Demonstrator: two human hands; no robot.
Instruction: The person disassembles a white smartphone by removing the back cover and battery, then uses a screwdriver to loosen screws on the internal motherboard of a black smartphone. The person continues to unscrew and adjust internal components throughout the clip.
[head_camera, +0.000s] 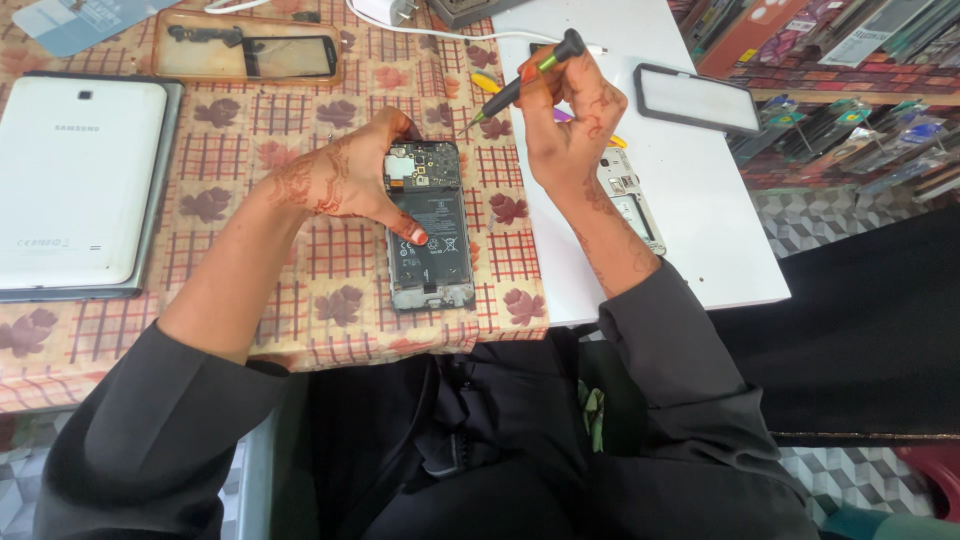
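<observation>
The left hand (335, 180) pins the opened phone (430, 225) flat on the counter (300, 290), thumb on its battery. At two o'clock, the right hand (570, 125) grips a screwdriver (520, 85), its tip hovering just off the phone's top edge; unscrewing looks in hand, calling for seating that tip squarely.

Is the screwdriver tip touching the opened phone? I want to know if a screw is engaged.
Apart. The head view shows the screwdriver tip hanging over patterned cloth, right of the opened phone, with a visible gap.
</observation>
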